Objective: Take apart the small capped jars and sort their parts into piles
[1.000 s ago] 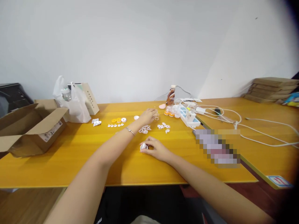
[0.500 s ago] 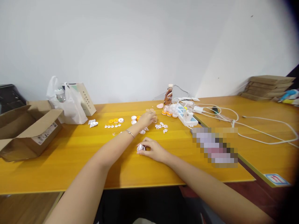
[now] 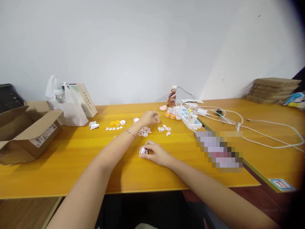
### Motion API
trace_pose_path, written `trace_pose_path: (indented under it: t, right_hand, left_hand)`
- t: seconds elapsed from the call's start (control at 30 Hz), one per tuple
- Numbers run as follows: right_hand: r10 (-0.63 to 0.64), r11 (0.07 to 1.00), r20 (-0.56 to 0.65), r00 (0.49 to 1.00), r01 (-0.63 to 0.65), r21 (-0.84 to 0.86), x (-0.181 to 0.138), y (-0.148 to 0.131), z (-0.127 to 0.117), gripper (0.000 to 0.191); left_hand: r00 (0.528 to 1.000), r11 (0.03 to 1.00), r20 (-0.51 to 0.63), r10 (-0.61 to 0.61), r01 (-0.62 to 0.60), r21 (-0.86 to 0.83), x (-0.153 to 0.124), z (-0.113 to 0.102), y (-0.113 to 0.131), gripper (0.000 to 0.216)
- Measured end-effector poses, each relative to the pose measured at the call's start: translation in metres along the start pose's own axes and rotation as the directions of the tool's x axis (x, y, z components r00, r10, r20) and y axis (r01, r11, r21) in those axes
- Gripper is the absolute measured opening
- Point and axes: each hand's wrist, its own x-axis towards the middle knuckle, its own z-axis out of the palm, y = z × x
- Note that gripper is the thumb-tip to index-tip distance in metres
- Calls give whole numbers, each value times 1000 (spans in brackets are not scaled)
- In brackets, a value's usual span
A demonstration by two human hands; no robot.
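Note:
My right hand is curled around a small round white plastic base, with a pointed white piece standing in its middle. Farther off, my left hand, with a bracelet at its wrist, closes its fingertips on a clear plastic dome. Below that wrist lies a pile of flat white cut-out gears; a smaller group of white gears is to its right. Yellow rings and small white pegs form rows on the left. A white ring is partly behind my left forearm.
An open cardboard box and a white plastic bag occupy the left. Assembled clear-topped pieces with orange bases stand beside a power strip, near a brown drink bottle. White cables spread rightward.
My left hand has shifted slightly left and its fingers have drawn in around a clear dome. My right hand keeps the white base in the same place.

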Motion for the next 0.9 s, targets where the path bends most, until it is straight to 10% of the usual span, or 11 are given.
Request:
trace_pose_path:
  t: [0.33, 0.6, 0.9]
  right_hand:
    - [21, 1000, 10, 1000, -21, -8, -1, -5, -2, 27]
    - [19, 1000, 15, 1000, -19, -4, -1, 0, -1, 28]
    - [3, 1000, 24, 1000, -3, 19, -1, -1, -2, 30]
  left_hand:
    - [983, 983, 67, -169, 163, 83, 29, -34, -64, 29]
    - [979, 982, 80, -188, 185, 46, 30, -18, -64, 31]
    - [997, 996, -70, -40, 34, -87, -22, -68, -28, 40]
